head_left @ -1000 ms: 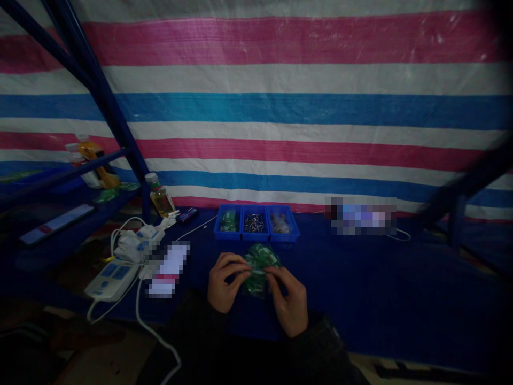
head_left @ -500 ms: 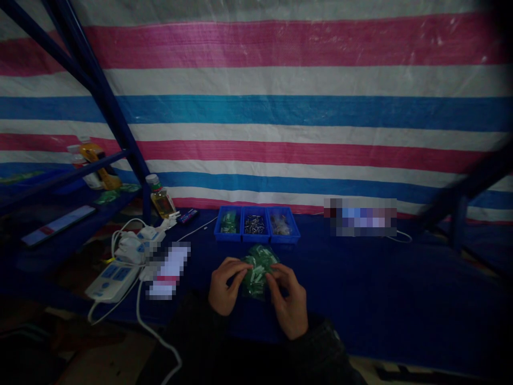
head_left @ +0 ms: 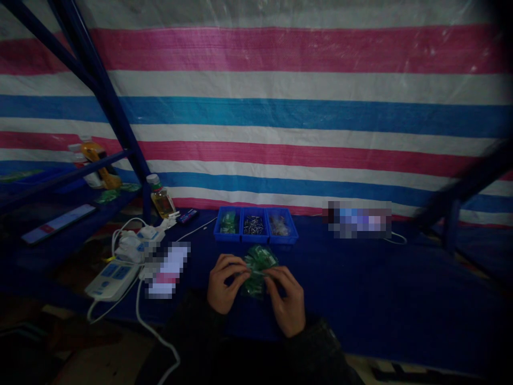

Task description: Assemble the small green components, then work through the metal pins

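A clear plastic bag of small green parts (head_left: 258,267) lies on the dark blue table (head_left: 385,289) just in front of me. My left hand (head_left: 223,283) pinches its left side and my right hand (head_left: 285,299) pinches its right side, fingertips almost meeting over the bag. Behind the bag stand three small blue bins side by side (head_left: 255,224): green parts in the left one, metal pins in the middle, pale pieces in the right.
A white power strip (head_left: 113,278) with cables lies at the left table edge. A bottle of yellow liquid (head_left: 160,197) stands by a blue shelf post (head_left: 116,117). A striped tarpaulin (head_left: 280,107) closes off the back.
Both hands keep hold of the bag and have worked it slightly between the fingers. The view has shifted a little; nothing else has moved.
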`<state>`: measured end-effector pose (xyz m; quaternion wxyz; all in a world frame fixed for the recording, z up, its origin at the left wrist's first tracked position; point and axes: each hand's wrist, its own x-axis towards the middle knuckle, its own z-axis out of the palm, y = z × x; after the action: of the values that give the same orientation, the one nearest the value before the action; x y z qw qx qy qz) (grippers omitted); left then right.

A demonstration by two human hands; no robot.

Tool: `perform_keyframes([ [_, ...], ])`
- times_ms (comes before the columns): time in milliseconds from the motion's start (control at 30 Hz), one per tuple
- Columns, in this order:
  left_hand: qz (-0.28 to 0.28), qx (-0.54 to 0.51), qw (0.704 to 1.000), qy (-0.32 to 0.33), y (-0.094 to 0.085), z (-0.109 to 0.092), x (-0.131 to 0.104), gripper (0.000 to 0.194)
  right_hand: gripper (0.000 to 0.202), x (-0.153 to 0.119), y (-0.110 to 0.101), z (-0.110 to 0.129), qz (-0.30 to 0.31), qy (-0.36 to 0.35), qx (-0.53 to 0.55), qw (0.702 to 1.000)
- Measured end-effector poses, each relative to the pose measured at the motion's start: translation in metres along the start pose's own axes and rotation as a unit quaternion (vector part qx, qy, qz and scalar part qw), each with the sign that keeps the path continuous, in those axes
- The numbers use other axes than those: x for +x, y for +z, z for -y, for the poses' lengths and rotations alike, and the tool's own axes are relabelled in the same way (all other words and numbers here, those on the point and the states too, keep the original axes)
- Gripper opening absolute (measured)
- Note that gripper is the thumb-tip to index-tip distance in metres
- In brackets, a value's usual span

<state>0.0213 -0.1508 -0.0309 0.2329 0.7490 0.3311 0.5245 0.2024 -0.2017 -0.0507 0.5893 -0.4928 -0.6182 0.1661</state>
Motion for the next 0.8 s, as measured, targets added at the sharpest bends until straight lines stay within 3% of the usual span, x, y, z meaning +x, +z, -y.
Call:
perform_keyframes([
  [233, -0.026, -0.031, 0.997, -0.064, 0.005, 0.0004, -0.0044, 0.005, 0.013, -0.0015, 0.003, -0.0012, -0.021, 0.013, 0.01, 1.0],
  [433, 0.018, -0.006, 0.999, -0.039, 0.0015, 0.0002, -0.0019, 0.018, 0.019, -0.0068, 0.0078, -0.0057, -0.04, 0.088, 0.055, 0.994],
  [567, 0.027, -0.003, 0.999, -0.027, 0.001, 0.001, -0.0001, 0.02, 0.014, -0.0054, 0.0038, -0.0026, -0.01, 0.072, 0.042, 0.997],
  [800, 0.007, 0.003, 1.0, -0.026, 0.0018, 0.0018, 0.0008, 0.014, 0.025, -0.0022, 0.0, 0.0004, 0.018, 0.066, 0.032, 0.997],
])
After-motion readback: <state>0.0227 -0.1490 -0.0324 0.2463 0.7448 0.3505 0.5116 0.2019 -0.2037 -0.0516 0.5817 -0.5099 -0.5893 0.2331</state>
